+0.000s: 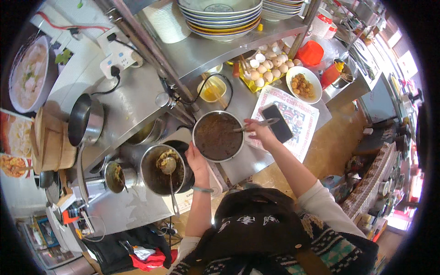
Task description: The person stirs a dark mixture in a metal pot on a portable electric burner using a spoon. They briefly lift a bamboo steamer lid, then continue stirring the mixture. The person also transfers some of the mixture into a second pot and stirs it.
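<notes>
A round metal pot (pixel 219 136) of dark brown, saucy food stands before me on the steel counter. My left hand (pixel 197 160), with a bangle on its wrist, grips the pot's lower left side near the rim. In my right hand (pixel 258 133) is the handle of a metal spoon (pixel 238 130); its bowl dips into the dark food. Left of my left hand, a deeper pot (pixel 146 178) contains leftover-looking food and a metal ladle (pixel 168 166). Under my right hand, a black smartphone (pixel 277 120) rests on printed paper sheets (pixel 304 137).
Behind the pot are a yellow bowl of egg liquid (pixel 210 90) with chopsticks, a tray of eggs and shells (pixel 266 70), and a white bowl of chunky food (pixel 303 85). A steel shelf (pixel 233 51) bearing stacked plates overhangs the counter. A saucepan (pixel 92 120) sits at left.
</notes>
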A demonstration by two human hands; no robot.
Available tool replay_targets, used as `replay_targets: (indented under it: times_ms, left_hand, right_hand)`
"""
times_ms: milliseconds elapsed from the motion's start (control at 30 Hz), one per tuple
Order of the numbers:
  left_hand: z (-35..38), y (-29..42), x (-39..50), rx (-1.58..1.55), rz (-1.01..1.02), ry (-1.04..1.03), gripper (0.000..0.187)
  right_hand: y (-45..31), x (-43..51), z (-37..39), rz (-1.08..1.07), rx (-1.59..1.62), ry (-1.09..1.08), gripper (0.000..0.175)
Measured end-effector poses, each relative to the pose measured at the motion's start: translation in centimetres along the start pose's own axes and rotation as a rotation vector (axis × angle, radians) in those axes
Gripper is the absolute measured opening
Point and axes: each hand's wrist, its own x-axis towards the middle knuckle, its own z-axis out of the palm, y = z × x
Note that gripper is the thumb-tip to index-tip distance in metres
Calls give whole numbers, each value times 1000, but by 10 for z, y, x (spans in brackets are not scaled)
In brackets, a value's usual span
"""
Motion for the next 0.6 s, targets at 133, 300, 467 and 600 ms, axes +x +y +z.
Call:
replay_targets:
  times_ms: [133, 300, 467, 600]
  left_hand:
    - [-2, -3, 9, -334, -163, -96, 27]
    - [8, 17, -6, -371, -202, 37, 22]
    - [3, 77, -34, -322, -88, -187, 20]
    - [34, 169, -89, -158, 65, -436, 29]
  right_hand:
    - [12, 16, 9, -5, 98, -68, 41]
    - [2, -1, 8, 22, 181, -74, 42]
    - [-2, -45, -34, -76, 298, -29, 39]
    - [-27, -109, -76, -165, 316, 93, 39]
